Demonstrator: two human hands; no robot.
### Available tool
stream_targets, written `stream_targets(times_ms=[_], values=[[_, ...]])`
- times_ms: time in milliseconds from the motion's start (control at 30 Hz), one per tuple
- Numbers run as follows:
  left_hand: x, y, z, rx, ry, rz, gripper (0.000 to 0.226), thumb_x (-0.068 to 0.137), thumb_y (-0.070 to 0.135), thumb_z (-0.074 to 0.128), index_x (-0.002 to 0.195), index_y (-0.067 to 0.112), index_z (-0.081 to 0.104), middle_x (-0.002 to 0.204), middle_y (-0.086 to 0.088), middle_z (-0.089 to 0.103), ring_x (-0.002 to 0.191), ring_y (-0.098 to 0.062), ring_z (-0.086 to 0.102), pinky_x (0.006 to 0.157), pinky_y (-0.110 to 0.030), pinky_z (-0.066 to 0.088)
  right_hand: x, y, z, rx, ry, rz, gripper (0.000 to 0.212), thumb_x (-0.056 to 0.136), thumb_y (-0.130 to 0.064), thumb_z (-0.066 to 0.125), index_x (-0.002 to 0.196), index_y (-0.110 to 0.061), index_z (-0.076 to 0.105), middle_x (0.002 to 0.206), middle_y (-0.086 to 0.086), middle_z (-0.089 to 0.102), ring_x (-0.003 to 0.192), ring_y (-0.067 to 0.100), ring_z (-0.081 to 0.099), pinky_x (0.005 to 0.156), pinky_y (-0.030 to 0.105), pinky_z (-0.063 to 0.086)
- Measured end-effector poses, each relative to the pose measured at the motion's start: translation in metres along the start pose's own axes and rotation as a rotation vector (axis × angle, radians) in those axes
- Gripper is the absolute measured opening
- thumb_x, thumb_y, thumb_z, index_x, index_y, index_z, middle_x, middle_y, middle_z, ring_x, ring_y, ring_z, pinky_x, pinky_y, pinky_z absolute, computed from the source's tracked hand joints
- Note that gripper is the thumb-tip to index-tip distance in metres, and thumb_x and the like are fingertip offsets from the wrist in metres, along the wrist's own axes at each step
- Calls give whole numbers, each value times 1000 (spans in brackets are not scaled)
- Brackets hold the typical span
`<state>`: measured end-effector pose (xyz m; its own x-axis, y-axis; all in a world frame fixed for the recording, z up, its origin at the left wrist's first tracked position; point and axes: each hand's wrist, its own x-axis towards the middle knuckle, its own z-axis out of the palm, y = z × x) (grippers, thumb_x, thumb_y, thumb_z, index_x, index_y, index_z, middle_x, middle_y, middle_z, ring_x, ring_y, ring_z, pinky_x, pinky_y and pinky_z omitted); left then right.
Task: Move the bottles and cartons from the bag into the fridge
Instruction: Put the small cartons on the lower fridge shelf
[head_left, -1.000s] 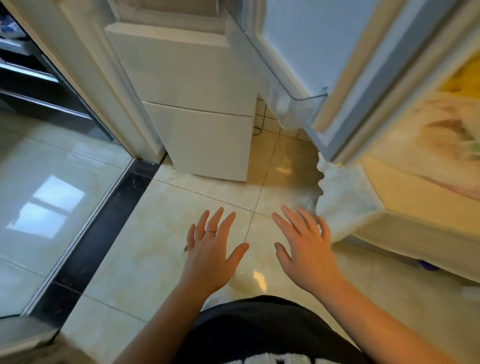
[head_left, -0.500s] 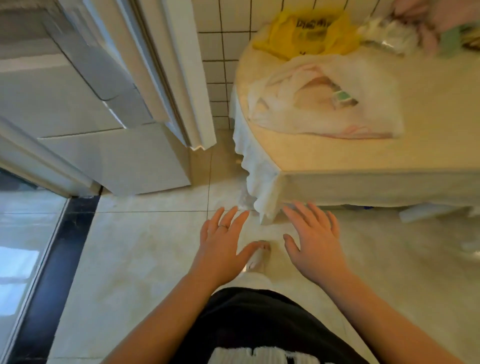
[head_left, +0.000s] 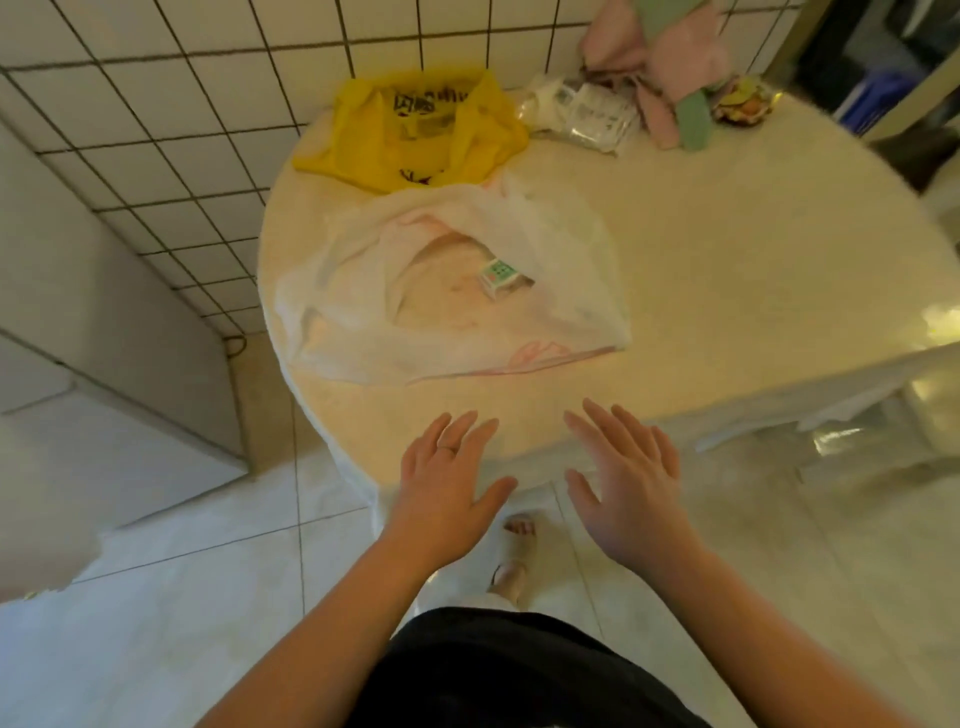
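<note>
progress: likely late | plastic bag on bench lies nearly flat, one small carton inside to move | left hand, right hand: fingers spread, empty

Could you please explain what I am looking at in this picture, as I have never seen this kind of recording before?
There is no machine here. A person wears a wide-angle camera on the head, so the view looks forward and down at their own arms. The left hand and right hand are open, fingers spread, at the near edge of a round table. Neither holds anything. On the table lies a white plastic bag with its mouth open, and a small green-and-white carton shows inside it. Behind it, by the tiled wall, lie a yellow bag, a clear packet and some pink and green cloth.
</note>
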<state>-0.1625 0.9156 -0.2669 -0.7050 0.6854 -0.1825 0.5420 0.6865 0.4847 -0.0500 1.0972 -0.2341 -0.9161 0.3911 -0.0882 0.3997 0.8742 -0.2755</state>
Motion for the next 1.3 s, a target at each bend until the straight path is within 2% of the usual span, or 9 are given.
stream_targets(times_ms=[333, 533, 600, 733, 833, 933, 1033, 1133, 1300], values=[[146, 15, -15, 10, -35, -74, 66, 95, 59, 42, 153, 36, 20, 162, 7, 15, 150, -19, 3, 119, -41, 9, 146, 60, -37, -23, -66, -81, 61, 88, -41, 51, 147, -35, 35, 156, -6, 32, 145, 25, 25, 115, 50, 19], [193, 19, -8, 21, -47, -140, 71, 92, 61, 48, 152, 33, 23, 160, 4, 21, 148, -23, 12, 118, -41, 15, 234, 71, -59, -328, -386, -381, 80, 90, -42, 58, 153, -43, 9, 163, -6, -11, 150, 27, -12, 120, 53, -1], [205, 22, -2, 28, -47, -189, 72, 91, 64, 47, 151, 33, 24, 160, 5, 23, 147, -22, 14, 118, -41, 16, 266, 68, -59, -456, -457, -514, 82, 90, -39, 60, 153, -42, 7, 163, -5, -16, 149, 28, -17, 118, 53, -5], [218, 29, 9, -9, -83, -301, 75, 87, 66, 45, 151, 35, 23, 158, 5, 26, 146, -23, 19, 117, -41, 16, 316, 56, -53, -662, -512, -835, 83, 85, -27, 65, 152, -37, 16, 164, -1, -9, 148, 31, -16, 117, 56, -7], [222, 36, 14, -35, -108, -390, 75, 86, 61, 50, 151, 35, 21, 154, 1, 35, 138, -26, 34, 113, -43, 25, 343, 50, -44, -790, -563, -993, 85, 81, -28, 67, 151, -35, 21, 164, 1, -4, 149, 31, -16, 117, 58, -9], [221, 48, 21, -75, -132, -468, 77, 85, 60, 53, 150, 36, 19, 144, -2, 48, 130, -28, 42, 107, -44, 32, 360, 52, -32, -895, -604, -1048, 89, 76, -41, 72, 151, -33, 24, 161, 4, 17, 149, 31, 1, 116, 61, -8], [219, 67, 33, -108, -111, -509, 73, 86, 58, 50, 149, 36, 21, 133, -3, 55, 123, -28, 46, 102, -42, 32, 372, 65, -31, -930, -534, -1123, 74, 76, -44, 70, 142, -29, 38, 142, 7, 43, 137, 31, 30, 116, 61, -3], [223, 87, 43, -96, -79, -501, 61, 91, 48, 47, 148, 32, 29, 127, -1, 59, 118, -25, 49, 101, -40, 33, 382, 87, -42, -892, -404, -1166, 43, 86, -24, 59, 128, -23, 51, 129, 7, 53, 126, 31, 41, 117, 57, 6], [248, 120, 51, -161, 33, -407, 43, 95, 43, 47, 136, 31, 46, 117, 0, 66, 109, -25, 58, 93, -36, 41, 399, 141, -62, -827, -335, -1114, 34, 91, -21, 48, 124, -26, 56, 116, 0, 60, 117, 27, 48, 114, 49, 13]])
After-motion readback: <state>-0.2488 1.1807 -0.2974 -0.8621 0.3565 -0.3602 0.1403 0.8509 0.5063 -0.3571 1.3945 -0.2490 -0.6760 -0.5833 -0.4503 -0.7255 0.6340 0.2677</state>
